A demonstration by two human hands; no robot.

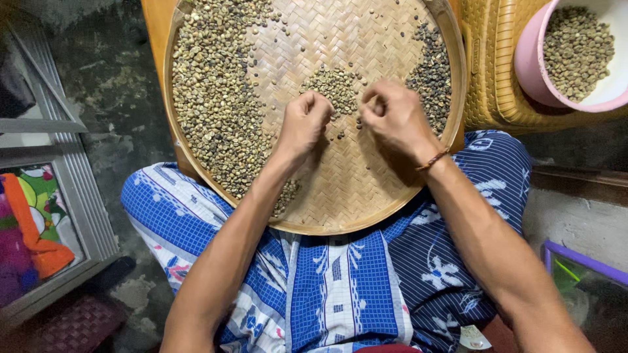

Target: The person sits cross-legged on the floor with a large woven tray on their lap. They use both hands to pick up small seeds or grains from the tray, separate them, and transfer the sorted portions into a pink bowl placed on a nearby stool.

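A round woven tray [366, 196] is rested on the lap, so both hands are free. The left hand [304, 124] and right hand [392, 117] are curled narrowly over a small bean pile [335, 85]; whether beans are pinched cannot be told.

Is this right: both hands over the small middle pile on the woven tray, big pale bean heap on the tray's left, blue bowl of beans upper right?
One slip: the bowl is pink, not blue, as the head view shows. The rest holds: left hand and right hand over the middle pile on the woven tray, big heap left.
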